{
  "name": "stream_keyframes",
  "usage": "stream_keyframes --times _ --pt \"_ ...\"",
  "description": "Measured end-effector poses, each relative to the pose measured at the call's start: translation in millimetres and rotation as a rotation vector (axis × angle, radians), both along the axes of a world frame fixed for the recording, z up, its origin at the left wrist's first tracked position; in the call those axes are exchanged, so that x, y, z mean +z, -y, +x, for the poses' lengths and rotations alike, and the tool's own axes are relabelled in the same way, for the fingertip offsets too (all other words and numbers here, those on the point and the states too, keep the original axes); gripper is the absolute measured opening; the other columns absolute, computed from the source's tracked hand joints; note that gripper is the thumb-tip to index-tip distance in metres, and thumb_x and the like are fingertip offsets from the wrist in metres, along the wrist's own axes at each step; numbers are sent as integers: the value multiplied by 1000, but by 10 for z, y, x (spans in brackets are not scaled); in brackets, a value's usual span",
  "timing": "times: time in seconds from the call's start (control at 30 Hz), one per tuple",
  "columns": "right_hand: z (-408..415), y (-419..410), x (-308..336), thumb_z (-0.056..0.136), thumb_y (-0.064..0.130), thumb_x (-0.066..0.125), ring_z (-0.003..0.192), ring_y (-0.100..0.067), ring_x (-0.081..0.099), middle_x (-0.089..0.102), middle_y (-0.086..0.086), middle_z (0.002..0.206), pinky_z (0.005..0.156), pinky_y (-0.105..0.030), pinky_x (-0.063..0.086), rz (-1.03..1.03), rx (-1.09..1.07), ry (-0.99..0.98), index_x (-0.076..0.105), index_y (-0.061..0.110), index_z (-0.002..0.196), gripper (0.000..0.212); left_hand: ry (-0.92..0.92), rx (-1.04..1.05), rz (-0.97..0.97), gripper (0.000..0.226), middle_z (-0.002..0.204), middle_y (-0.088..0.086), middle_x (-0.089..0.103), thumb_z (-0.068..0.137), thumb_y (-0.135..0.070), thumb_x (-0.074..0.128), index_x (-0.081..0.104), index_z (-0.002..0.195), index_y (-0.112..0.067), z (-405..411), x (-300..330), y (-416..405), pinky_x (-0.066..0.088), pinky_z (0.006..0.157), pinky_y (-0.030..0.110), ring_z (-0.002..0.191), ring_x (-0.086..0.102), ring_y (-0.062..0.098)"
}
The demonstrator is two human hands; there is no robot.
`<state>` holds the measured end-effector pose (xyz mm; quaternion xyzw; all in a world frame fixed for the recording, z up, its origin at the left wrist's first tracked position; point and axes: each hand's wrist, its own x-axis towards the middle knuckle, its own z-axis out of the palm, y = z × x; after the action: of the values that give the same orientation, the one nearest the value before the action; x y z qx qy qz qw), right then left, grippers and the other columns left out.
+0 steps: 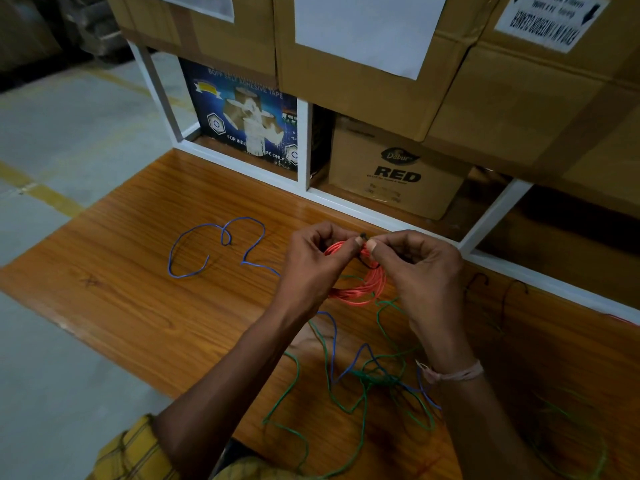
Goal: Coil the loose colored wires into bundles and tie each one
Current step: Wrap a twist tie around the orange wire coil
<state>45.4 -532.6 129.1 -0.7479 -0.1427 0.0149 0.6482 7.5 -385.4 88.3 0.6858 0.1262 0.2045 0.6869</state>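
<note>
Nearest, a tangle of loose green wire (360, 379) and blue wire (332, 344) lay on the wooden table (145, 306) between the person's forearms, not yet coiled. Just beyond it both hands were raised over the table, holding the orange bundle (360, 289), already wound into a ring. The left hand (311, 268) had its fingers curled round the left side of the ring, thumb pressed at the top. The right hand (419, 271) pinched the same spot from the other side, its thumb tip almost touching the left one. Between the two thumbs a thin black tie (363, 237) crossed the strands; whether it was twisted closed could not be told.

The step in hand looked to be the tying of this first bundle. To do it well, the left grip would likely need to keep the loops squeezed flat together while the right twisted the tie snug, so no strand slipped out.

Farther left, another stretch of the blue wire curled loose on the table. At the right, more thin black ties (481, 282) lay near the far edge. Beyond stood a white shelf frame (304, 143) with cardboard boxes (398, 178).
</note>
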Motion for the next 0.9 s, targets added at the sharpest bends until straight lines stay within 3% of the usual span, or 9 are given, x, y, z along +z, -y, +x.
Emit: stream_keyframes --times 0.1,0.3,0.47,0.6,0.8,0.9 --pt "5 2 -14 87 4 79 74 -10 76 79 3 77 71 -21 57 18 -4 -14 80 15 85 11 12 -21 58 5 88 8 80 95 -8 77 78 97 -4 -15 -15 -15 60 76 32 85 78 22" --pt "29 30 -46 87 4 78 72 -8 73 78 0 76 67 -19 55 48 0 -58 79 14 85 11 38 -59 183 3 88 5 79 98 -13 76 78 96 -11 -53 -33 -11 61 77 50 86 76 26" --pt "47 75 -69 88 3 76 66 -3 68 77 -6 76 62 -14 51 59 28 -121 79 6 89 4 41 -65 328 2 89 -4 78 97 -19 76 78 98 -18 -53 -73 -60 59 74 49 84 75 17" --pt "50 90 -97 89 3 75 72 -8 70 79 -8 82 65 -18 53 72 74 -194 80 9 93 9 43 -37 334 3 88 -6 78 96 -20 75 78 97 -19 -37 -90 -67 59 74 48 83 75 14" --pt "84 126 -118 88 0 72 76 -13 65 77 -10 84 72 -28 50 191 128 -359 80 7 96 13 72 -31 360 2 89 -5 77 95 -18 75 76 97 -19 -42 -89 -63 59 74 49 84 74 16" --pt "99 118 -125 89 -3 69 72 -11 65 75 -8 79 70 -25 49 268 150 -480 78 6 93 13 74 -27 407 1 86 -4 77 95 -20 76 76 95 -20 -39 -84 -51 58 71 49 81 74 19"
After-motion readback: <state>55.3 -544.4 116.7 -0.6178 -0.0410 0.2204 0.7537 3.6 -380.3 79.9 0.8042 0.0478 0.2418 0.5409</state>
